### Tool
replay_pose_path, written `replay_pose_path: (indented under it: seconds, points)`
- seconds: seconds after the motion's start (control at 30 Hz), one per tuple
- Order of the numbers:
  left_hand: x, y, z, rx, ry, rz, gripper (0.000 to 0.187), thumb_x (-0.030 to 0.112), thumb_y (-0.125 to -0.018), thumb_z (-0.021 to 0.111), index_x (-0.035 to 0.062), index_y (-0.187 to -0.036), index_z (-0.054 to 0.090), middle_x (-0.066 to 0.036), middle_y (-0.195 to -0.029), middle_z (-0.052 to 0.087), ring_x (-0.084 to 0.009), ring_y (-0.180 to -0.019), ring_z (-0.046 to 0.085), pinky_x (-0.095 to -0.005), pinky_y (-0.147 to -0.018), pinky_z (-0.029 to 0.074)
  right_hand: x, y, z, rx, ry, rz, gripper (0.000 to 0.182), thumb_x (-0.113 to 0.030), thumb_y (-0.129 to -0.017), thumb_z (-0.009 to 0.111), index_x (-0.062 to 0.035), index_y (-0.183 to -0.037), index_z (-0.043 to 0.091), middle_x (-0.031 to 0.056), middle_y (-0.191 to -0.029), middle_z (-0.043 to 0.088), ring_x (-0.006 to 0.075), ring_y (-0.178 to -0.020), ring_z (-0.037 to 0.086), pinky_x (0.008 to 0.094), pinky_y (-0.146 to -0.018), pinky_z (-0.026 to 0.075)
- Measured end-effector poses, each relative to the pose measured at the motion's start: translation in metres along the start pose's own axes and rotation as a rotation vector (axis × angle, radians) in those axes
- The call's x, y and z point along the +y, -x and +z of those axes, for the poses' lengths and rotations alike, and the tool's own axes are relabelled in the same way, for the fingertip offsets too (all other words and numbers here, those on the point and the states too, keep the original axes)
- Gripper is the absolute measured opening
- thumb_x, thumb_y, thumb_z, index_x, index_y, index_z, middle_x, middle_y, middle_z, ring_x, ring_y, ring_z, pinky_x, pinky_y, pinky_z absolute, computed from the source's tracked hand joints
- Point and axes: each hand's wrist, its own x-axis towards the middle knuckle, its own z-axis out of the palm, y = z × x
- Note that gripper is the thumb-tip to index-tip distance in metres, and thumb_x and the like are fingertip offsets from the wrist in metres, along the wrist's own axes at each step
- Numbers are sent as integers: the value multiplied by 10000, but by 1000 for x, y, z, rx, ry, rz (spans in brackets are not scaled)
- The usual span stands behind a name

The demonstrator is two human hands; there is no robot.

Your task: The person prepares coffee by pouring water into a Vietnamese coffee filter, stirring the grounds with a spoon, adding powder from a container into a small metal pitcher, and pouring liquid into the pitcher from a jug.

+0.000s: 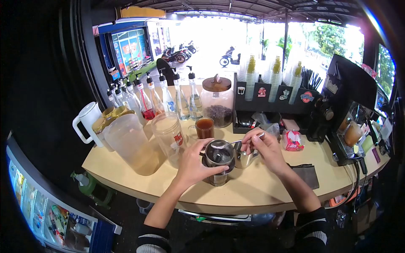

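My left hand [195, 163] is wrapped round a metal cup-shaped filter [220, 156], which sits on top of a small glass [218, 178]. Pinched in my right hand [267, 150] is a metal spoon [220, 144], its bowl over the filter's opening. Dark contents show inside the filter. A steel pitcher [243, 159] stands beside the filter, partly behind my right fingers. Just behind them is a glass mug of brown drink [205, 127]. To the left stand a clear tall container [168, 135] and a large translucent pitcher [130, 143].
Pump bottles [167, 99] line the counter's back edge [198, 201], near a wooden-lidded jar [217, 103]. A black rack [270, 101] holds plastic cups. On the right are a red packet [293, 140], a dark cloth [306, 175] and a coffee machine [346, 139].
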Motion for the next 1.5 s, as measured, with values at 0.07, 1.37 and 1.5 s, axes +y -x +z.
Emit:
replay_pose_path:
  seconds: [0.07, 1.37, 1.5]
  points:
    - [-1, 3, 1, -18, 36, -52, 773, 315, -521, 904, 30, -1165, 586, -116, -1097, 640, -245, -1054, 605, -366, -942, 457, -2, -1, 3, -12, 6, -7, 248, -236, -1002, 473, -16, -998, 588, 63, -867, 616, 81, -757, 550, 237, -716, 455]
    - [21, -9, -24, 120, 204, -128, 181, 145, -941, 560, -23, -971, 621, -81, -812, 665, -121, -793, 635, -276, -757, 485, 161, 46, -79, 374, 235, 234, 287, -239, -988, 516, -49, -774, 496, -3, -679, 523, 56, -644, 476, 213, -607, 391]
    - [20, -2, -21, 229, 154, -118, 152, 115, -936, 548, -22, -941, 612, -92, -809, 660, -156, -768, 650, -290, -727, 492, 163, 48, -73, 405, 166, 231, 297, -274, -990, 510, -80, -765, 495, -23, -656, 491, 58, -635, 463, 216, -596, 369]
